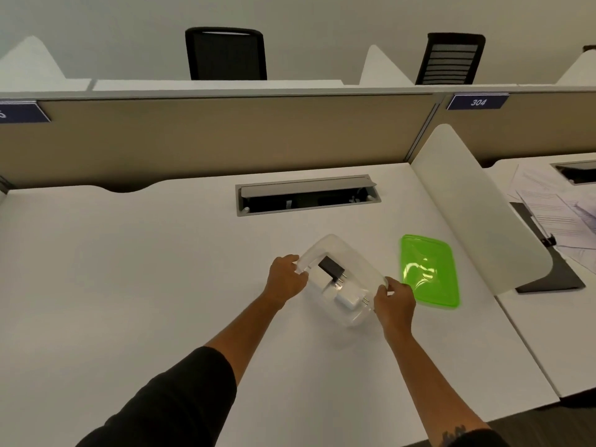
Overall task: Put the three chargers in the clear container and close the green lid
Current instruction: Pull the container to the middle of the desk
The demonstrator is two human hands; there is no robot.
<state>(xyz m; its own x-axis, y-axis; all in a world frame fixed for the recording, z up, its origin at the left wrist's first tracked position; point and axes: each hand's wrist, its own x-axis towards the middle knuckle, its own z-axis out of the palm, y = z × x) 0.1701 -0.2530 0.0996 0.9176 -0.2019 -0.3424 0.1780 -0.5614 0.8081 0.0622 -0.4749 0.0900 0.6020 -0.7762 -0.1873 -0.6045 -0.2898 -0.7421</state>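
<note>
The clear container sits on the white desk, turned at an angle. Inside it lie a black charger and a white charger, with another white charger partly hidden under the black one. My left hand grips the container's left rim. My right hand grips its near right rim. The green lid lies flat on the desk just right of the container, apart from it and untouched.
An open cable tray is set into the desk behind the container. A white divider panel stands to the right of the lid, with papers on the neighbouring desk. A beige partition closes the back.
</note>
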